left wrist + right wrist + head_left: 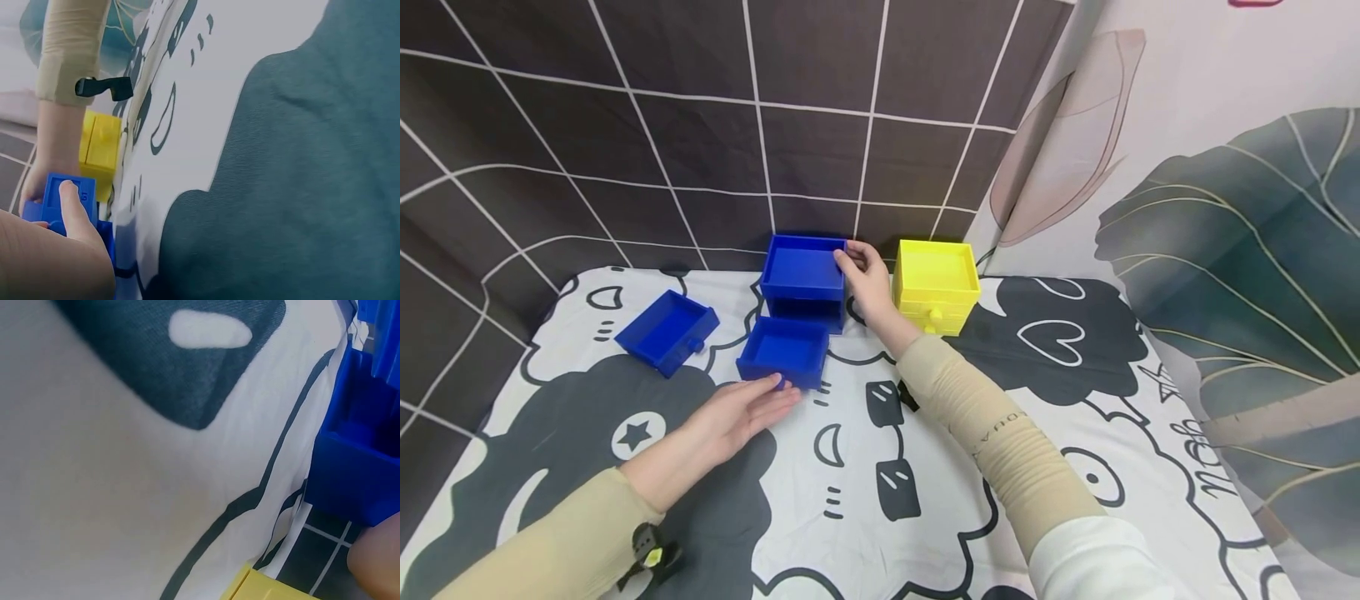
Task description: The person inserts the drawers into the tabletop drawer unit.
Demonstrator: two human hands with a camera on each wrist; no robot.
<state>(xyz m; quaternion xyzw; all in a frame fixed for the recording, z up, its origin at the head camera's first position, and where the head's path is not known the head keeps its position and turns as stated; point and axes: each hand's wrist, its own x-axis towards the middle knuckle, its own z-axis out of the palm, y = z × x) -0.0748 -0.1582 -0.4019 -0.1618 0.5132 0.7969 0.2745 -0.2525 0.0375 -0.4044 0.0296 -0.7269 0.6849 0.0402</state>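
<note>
In the head view, my left hand holds a small blue drawer by its front, in front of the blue cabinet. The thumb lies against the drawer front in the left wrist view, with the other fingers mostly hidden. My right hand grips the cabinet's right side near the top, its thumb over the rim. An open slot shows in the cabinet front, just behind the held drawer. A second blue drawer with a round knob sits on the cloth at the left.
A yellow cabinet with round knobs stands just right of my right hand. The tabletop has a black-and-white cartoon cloth. Behind it hangs a dark curtain with white grid lines, and a leaf-patterned curtain is at the right.
</note>
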